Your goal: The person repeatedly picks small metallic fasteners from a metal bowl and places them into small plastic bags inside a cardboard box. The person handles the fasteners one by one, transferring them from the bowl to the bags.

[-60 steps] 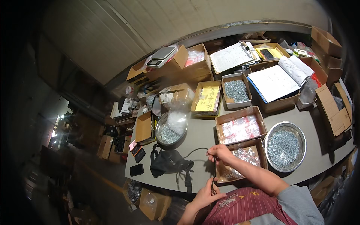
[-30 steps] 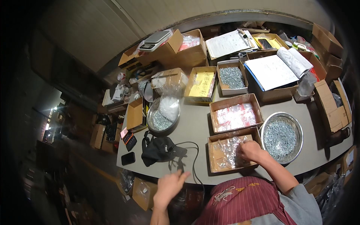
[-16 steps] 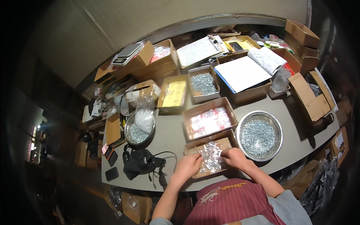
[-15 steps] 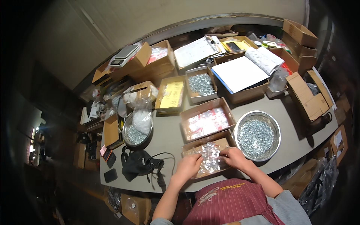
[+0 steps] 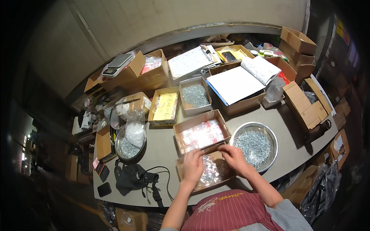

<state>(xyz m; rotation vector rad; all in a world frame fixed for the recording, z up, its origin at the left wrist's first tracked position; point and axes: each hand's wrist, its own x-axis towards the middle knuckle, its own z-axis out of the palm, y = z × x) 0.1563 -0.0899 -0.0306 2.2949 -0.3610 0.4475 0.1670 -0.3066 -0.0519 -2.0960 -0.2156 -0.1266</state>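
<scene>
My left hand (image 5: 193,166) is over the far left part of the near open cardboard box (image 5: 180,169), its thumb and fingertips drawn together. Above that box's far right corner is my right hand (image 5: 234,158), its fingers pinched too. What either hand holds, if anything, is too small to make out. Shiny clear packets with small metal pieces (image 5: 211,173) lie in the near box. Just beyond it, touching, a second open cardboard box (image 5: 178,139) holds clear packets with red and white print (image 5: 204,133). A round steel bowl (image 5: 276,144) of small silvery screw-like parts stands close to my right hand.
A white box of metal parts (image 5: 196,96), a box with a yellow sheet (image 5: 165,106) and a clipboard (image 5: 236,85) on a carton stand beyond. At left are another steel bowl (image 5: 131,148) and a black bag (image 5: 135,179). A scale (image 5: 118,63) sits back left.
My hands have risen from the packets in the near box and moved toward its far edge. The whole view has shifted a little, so the table appears lower and further left.
</scene>
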